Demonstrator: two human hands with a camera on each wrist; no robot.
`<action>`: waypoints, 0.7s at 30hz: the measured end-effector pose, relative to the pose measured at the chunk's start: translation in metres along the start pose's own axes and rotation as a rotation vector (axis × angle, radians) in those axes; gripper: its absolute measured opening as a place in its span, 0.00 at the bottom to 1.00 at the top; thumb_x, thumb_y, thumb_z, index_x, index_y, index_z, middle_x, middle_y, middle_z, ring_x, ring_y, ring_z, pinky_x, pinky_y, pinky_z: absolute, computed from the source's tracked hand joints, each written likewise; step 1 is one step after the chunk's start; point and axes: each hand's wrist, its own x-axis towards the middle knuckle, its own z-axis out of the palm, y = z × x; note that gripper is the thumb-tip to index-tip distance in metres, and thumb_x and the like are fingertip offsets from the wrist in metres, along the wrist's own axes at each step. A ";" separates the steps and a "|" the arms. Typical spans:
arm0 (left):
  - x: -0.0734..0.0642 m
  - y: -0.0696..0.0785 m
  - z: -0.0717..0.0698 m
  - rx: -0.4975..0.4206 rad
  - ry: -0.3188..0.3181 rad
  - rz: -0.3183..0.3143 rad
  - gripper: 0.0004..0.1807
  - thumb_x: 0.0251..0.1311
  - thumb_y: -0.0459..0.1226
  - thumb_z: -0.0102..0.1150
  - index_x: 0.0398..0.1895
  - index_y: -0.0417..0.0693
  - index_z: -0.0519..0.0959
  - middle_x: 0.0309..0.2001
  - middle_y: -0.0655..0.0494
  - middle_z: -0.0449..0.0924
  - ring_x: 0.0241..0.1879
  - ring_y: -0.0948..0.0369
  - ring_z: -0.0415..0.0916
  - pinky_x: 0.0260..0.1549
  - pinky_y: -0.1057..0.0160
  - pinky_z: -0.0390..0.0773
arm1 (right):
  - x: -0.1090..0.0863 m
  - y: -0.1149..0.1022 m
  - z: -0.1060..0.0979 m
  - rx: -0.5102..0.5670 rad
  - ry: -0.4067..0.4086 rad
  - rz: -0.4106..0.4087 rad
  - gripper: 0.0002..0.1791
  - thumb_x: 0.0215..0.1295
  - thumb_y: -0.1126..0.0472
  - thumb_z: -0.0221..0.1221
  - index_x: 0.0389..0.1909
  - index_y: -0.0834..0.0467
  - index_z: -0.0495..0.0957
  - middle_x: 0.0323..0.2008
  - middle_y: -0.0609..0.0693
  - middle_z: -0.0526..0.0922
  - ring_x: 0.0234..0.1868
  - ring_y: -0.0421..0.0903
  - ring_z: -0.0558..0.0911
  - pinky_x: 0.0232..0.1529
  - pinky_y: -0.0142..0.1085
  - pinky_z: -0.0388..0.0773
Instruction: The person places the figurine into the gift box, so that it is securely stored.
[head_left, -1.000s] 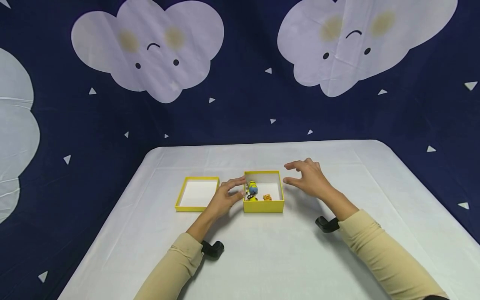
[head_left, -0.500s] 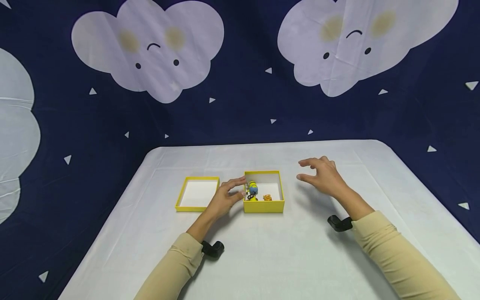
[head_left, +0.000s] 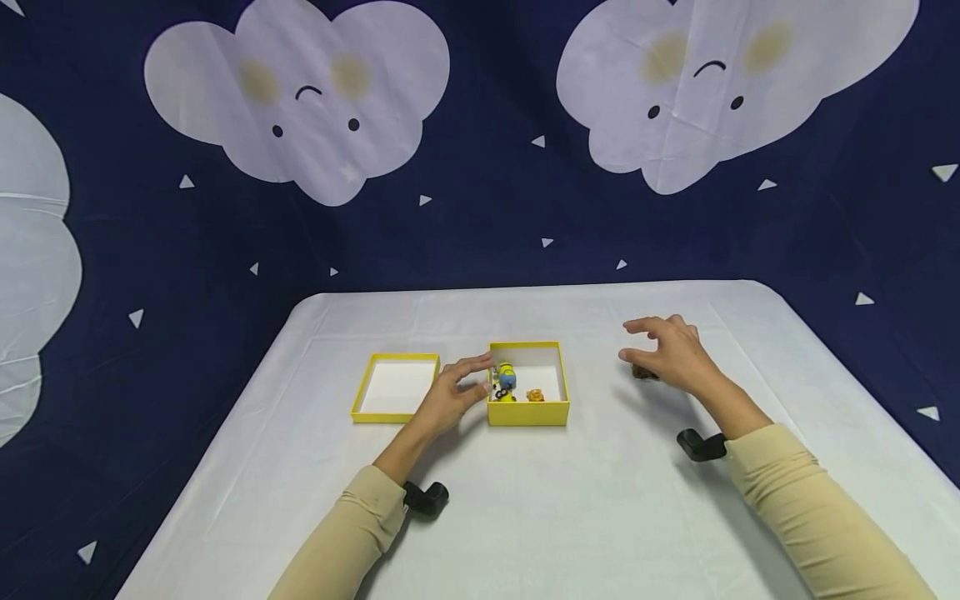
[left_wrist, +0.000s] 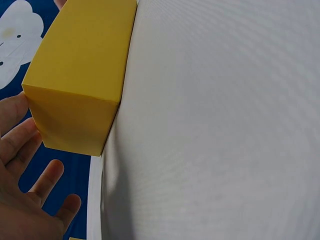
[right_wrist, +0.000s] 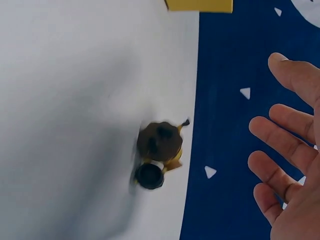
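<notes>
My left hand (head_left: 444, 402) stays at the left side of a yellow box (head_left: 527, 414), fingertips right at its rim; the left wrist view shows its fingers (left_wrist: 47, 180) loosely spread beside the box wall. Inside the box lie a blue-and-yellow toy figure (head_left: 507, 377), a black-and-yellow one (head_left: 504, 395) and a small orange one (head_left: 535, 395). My right hand (head_left: 672, 353) hovers over the table to the right of the box, thumb and fingers apart with nothing between them. Close by is a small brown-and-yellow toy figure (right_wrist: 160, 142) on the table, mostly hidden by the hand in the head view.
The yellow-edged box lid (head_left: 397, 385) lies inside up, left of the box and behind my left hand. A white cloth covers the table (head_left: 540, 508). Behind its far edge hangs a dark blue curtain (head_left: 480, 242) with clouds.
My right hand has moved to the right, away from the box, and the brown toy figure now shows under its thumb. The left hand, box and lid have kept their places.
</notes>
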 end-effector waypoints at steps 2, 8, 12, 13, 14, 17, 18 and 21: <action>0.000 0.000 0.000 0.001 -0.002 -0.002 0.21 0.62 0.35 0.58 0.59 0.44 0.74 0.66 0.61 0.69 0.63 0.55 0.62 0.65 0.45 0.63 | -0.001 0.005 0.000 0.000 -0.004 -0.001 0.31 0.58 0.45 0.63 0.59 0.58 0.73 0.52 0.60 0.79 0.50 0.56 0.70 0.43 0.43 0.57; 0.000 0.000 0.001 -0.004 0.002 0.006 0.21 0.62 0.35 0.58 0.59 0.44 0.74 0.66 0.59 0.69 0.63 0.54 0.62 0.65 0.45 0.63 | -0.002 0.018 0.000 -0.008 -0.014 -0.003 0.31 0.57 0.47 0.64 0.59 0.59 0.73 0.52 0.63 0.78 0.49 0.57 0.69 0.44 0.44 0.57; 0.000 0.000 0.001 0.005 0.001 0.013 0.21 0.62 0.35 0.58 0.60 0.44 0.74 0.67 0.58 0.68 0.62 0.54 0.62 0.64 0.45 0.64 | -0.002 0.024 0.001 -0.021 -0.035 0.008 0.32 0.58 0.46 0.63 0.60 0.59 0.72 0.54 0.63 0.77 0.49 0.57 0.69 0.46 0.46 0.57; 0.000 0.000 0.001 0.006 -0.001 0.013 0.21 0.62 0.35 0.57 0.60 0.44 0.74 0.67 0.58 0.68 0.62 0.54 0.62 0.64 0.45 0.64 | -0.001 0.025 0.001 -0.025 -0.039 0.008 0.32 0.57 0.47 0.63 0.60 0.60 0.72 0.54 0.63 0.77 0.48 0.57 0.68 0.46 0.46 0.57; 0.000 0.000 0.001 0.007 -0.001 0.017 0.21 0.62 0.35 0.57 0.59 0.44 0.74 0.67 0.57 0.68 0.62 0.54 0.62 0.64 0.45 0.64 | -0.001 0.027 0.001 -0.029 -0.045 0.011 0.32 0.57 0.47 0.63 0.60 0.60 0.72 0.54 0.63 0.77 0.48 0.57 0.68 0.46 0.46 0.57; 0.000 -0.001 0.001 0.005 0.002 0.026 0.21 0.62 0.34 0.57 0.59 0.43 0.74 0.66 0.57 0.69 0.62 0.53 0.62 0.64 0.44 0.64 | 0.001 0.032 0.003 -0.046 -0.060 0.018 0.33 0.56 0.48 0.64 0.60 0.60 0.71 0.56 0.63 0.76 0.47 0.55 0.67 0.44 0.45 0.56; 0.001 -0.001 0.001 0.006 0.000 0.021 0.21 0.62 0.34 0.57 0.59 0.44 0.74 0.66 0.58 0.69 0.63 0.53 0.62 0.64 0.45 0.64 | 0.001 0.033 0.004 -0.051 -0.065 0.020 0.33 0.56 0.49 0.65 0.60 0.60 0.71 0.56 0.63 0.76 0.47 0.55 0.67 0.44 0.45 0.56; 0.001 -0.001 0.001 0.003 -0.001 0.014 0.21 0.62 0.35 0.57 0.59 0.44 0.74 0.66 0.59 0.68 0.63 0.54 0.62 0.64 0.45 0.64 | 0.002 0.037 0.005 -0.062 -0.083 0.026 0.34 0.55 0.49 0.65 0.60 0.60 0.71 0.57 0.64 0.76 0.49 0.56 0.67 0.44 0.45 0.57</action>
